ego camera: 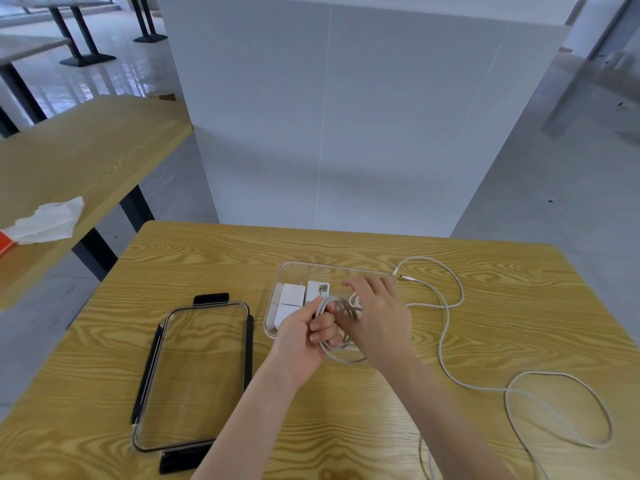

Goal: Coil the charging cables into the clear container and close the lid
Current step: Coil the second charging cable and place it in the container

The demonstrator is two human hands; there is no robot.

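Left hand (304,332) grip closed round coiled cable (337,327), loops upright over container (277,299) (lid (194,375) flat), right hand (375,313) open.

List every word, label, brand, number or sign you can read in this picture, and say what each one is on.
None can be read.
White chargers in the clear container: no print shows.
Lid: no label shows.
White cable: no markings show.
Orange box at the left edge, beside the crumpled tissue: mostly cut off, no text shows.
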